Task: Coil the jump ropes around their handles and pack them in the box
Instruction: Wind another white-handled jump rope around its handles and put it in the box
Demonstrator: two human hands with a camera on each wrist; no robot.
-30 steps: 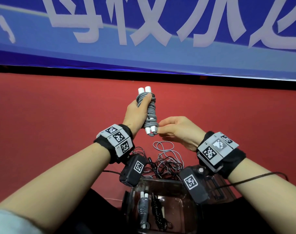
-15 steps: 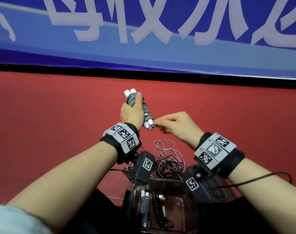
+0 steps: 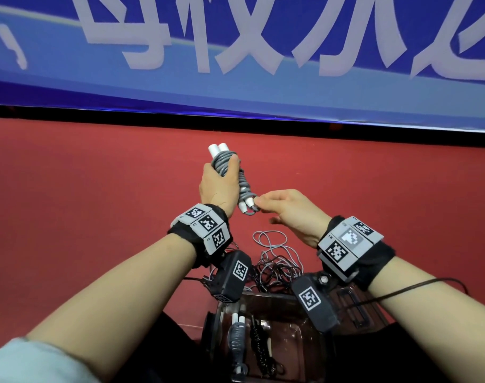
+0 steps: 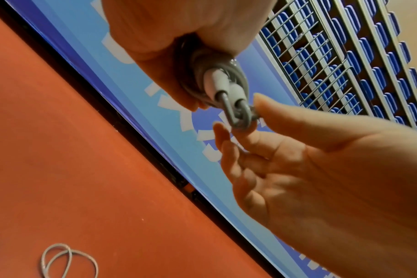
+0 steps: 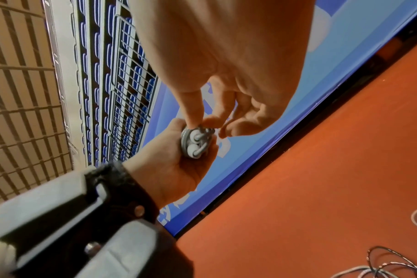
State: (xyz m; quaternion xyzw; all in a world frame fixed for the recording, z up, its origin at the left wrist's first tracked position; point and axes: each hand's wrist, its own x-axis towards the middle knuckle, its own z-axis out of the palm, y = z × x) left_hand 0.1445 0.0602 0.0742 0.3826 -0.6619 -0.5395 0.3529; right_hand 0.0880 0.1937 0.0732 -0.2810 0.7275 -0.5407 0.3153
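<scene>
My left hand (image 3: 219, 183) grips a grey jump rope (image 3: 237, 183) coiled round its two white handles (image 3: 218, 149), held upright above the red floor. My right hand (image 3: 259, 201) pinches the rope's short loop at the lower handle ends, thumb and forefinger on the grey cord (image 4: 244, 114). The right wrist view looks end-on at the handle ends (image 5: 195, 141) with the pinch just above. A clear box (image 3: 263, 338) sits near my body with a coiled grey rope (image 3: 237, 335) and a coiled black rope (image 3: 259, 344) inside.
A tangle of loose grey and black ropes (image 3: 274, 258) lies on the red floor (image 3: 97, 203) between my wrists, just beyond the box. A blue banner (image 3: 236, 51) with white characters stands along the floor's far edge. Blue stadium seats (image 4: 345, 56) rise behind it.
The coiled bundle has risen slightly and stands more upright in my left hand. My right hand stays at the bundle's lower end, still pinching the cord there.
</scene>
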